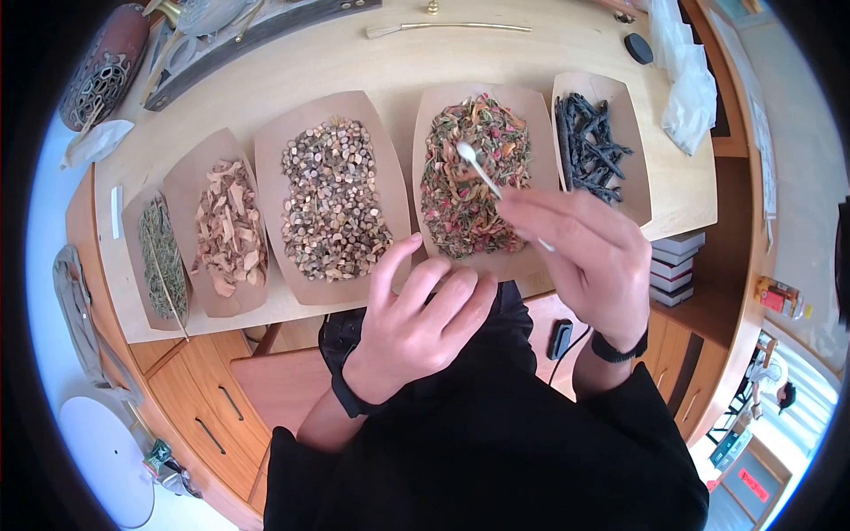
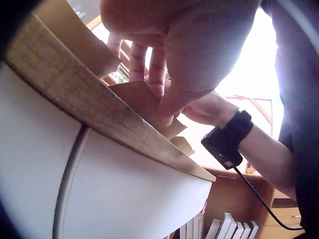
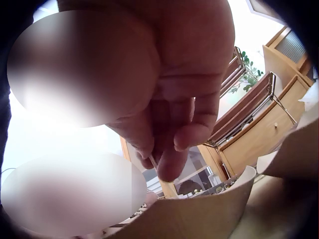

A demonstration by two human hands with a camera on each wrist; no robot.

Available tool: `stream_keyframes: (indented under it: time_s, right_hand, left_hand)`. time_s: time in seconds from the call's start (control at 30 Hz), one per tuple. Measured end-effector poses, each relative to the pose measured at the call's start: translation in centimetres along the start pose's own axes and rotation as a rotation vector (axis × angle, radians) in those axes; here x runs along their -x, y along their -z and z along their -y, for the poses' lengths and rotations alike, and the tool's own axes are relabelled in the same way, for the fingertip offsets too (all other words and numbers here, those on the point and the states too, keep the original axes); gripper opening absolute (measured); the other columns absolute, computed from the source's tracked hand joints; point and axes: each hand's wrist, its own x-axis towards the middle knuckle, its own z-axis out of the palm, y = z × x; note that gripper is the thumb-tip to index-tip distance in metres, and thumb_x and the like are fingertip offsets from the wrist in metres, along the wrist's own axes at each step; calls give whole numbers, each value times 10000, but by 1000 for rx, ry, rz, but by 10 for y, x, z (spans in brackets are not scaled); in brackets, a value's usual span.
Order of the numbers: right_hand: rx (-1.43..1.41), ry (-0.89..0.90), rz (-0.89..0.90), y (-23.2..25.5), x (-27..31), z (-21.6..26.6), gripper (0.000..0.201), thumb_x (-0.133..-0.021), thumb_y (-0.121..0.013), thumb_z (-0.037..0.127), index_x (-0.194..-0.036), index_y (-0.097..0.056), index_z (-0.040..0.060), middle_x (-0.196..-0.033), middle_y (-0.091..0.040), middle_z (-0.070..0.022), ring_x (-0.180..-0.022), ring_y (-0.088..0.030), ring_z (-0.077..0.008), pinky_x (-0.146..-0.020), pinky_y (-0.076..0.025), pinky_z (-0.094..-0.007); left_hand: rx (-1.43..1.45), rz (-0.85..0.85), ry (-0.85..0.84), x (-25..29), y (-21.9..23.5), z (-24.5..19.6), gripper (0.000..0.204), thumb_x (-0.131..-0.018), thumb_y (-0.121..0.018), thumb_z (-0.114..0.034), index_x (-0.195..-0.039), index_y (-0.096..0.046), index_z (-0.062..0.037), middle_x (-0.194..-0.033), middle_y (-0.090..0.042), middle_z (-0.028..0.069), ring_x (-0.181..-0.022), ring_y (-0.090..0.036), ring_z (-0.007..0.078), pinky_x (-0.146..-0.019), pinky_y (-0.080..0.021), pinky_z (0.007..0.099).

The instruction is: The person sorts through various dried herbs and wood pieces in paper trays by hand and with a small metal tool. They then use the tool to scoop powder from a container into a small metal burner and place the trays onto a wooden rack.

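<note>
In the head view my right hand (image 1: 595, 252) pinches a cotton swab (image 1: 482, 175) by its thin stick. One white tip points up and forward, over a brown paper tray (image 1: 482, 91) of mixed dried flowers and leaves (image 1: 478, 212). The right wrist view shows my thumb and fingers meeting on the stick (image 3: 153, 161), with most of the swab hidden. My left hand (image 1: 416, 329) hovers at the table's near edge, fingers loosely bent and spread, holding nothing. Its fingertips are nearest to the tray (image 1: 390, 159) of small round brown pieces (image 1: 332, 203).
Further paper trays hold dark twisted roots (image 1: 591, 146), pale bark-like chips (image 1: 232, 226) and green dried stems (image 1: 161, 257). A brush (image 1: 443, 29) lies at the back beyond them. White plastic bags (image 1: 689, 97) and a black round lid (image 1: 637, 49) are at the right.
</note>
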Motion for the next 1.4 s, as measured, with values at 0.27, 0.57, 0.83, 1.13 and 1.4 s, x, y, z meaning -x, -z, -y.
stream_keyframes:
  time_s: [0.27,0.57,0.83,1.13,1.4]
  right_hand:
    - [-26,6,82,19,33,16,287,-731,-728,14,-1016,-762,26,-1019,-753,-107,-701,-683,-202,-614,-545,-299]
    - [-153,26,24,22,39,30,265,-740,-751,26,-1005,-765,26,-987,-750,-106,-710,-693,-200,-618,-558,-297]
    - [-181,-62,-11,-1,24,17,305,-768,-737,-59,-1060,-747,29,-1016,-744,-111,-825,-723,-255,-687,-580,-332]
    - [-419,-599,-291,-13,11,8,164,-944,-638,-44,-1071,-740,-20,-928,-733,-86,-697,-668,-101,-603,-516,-219]
    - [-447,-475,-293,-11,14,16,167,-951,-628,-44,-1073,-741,-25,-959,-732,-102,-682,-658,-103,-592,-499,-216]
  left_hand:
    - [35,17,19,-1,2,-1,224,-688,-740,-117,-910,-762,-118,-907,-615,-11,-882,-606,170,-1015,-458,506]
    - [26,-4,10,-1,1,-1,197,-694,-718,-131,-887,-742,-98,-908,-608,-7,-889,-600,166,-1003,-482,500]
    - [8,-5,0,0,2,-1,193,-696,-716,-130,-884,-739,-94,-908,-606,-3,-889,-598,167,-1002,-481,499]
    - [27,18,46,1,2,-2,237,-684,-779,-101,-915,-784,-154,-890,-625,-26,-856,-598,172,-1018,-447,502]
    - [33,17,46,1,3,-2,227,-694,-783,-106,-916,-785,-151,-895,-628,-22,-859,-602,170,-1018,-447,504]
